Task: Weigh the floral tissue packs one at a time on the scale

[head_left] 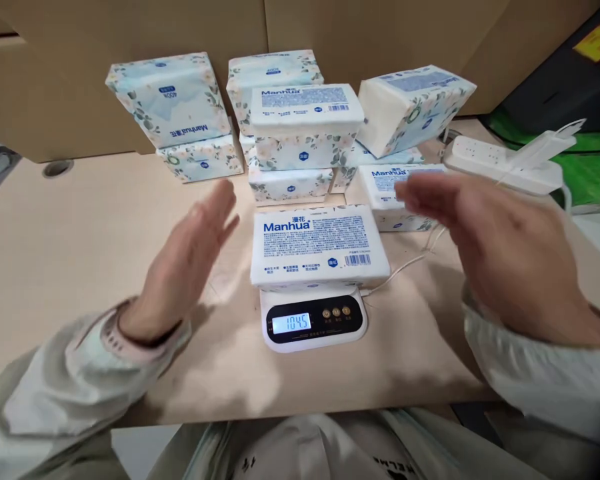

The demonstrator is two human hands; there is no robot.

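A pack of tissues (320,247) with blue print lies flat on a white digital kitchen scale (314,327), whose lit display seems to read 104.5. My left hand (187,257) hovers to the left of the pack, fingers stretched out and touching nothing. On the other side my right hand (505,247) is raised with its fingers extended, also holding nothing. Its fingertips overlap the view of another tissue pack (387,190) lying behind the scale to the right; whether they touch it I cannot tell.
Several more tissue packs (305,123) are stacked behind the scale, with a leaning stack (180,107) at the left and a tilted pack (415,110) at the right. A white power strip (500,163) and a thin cable (400,272) lie on the right. Cardboard (325,27) stands along the back.
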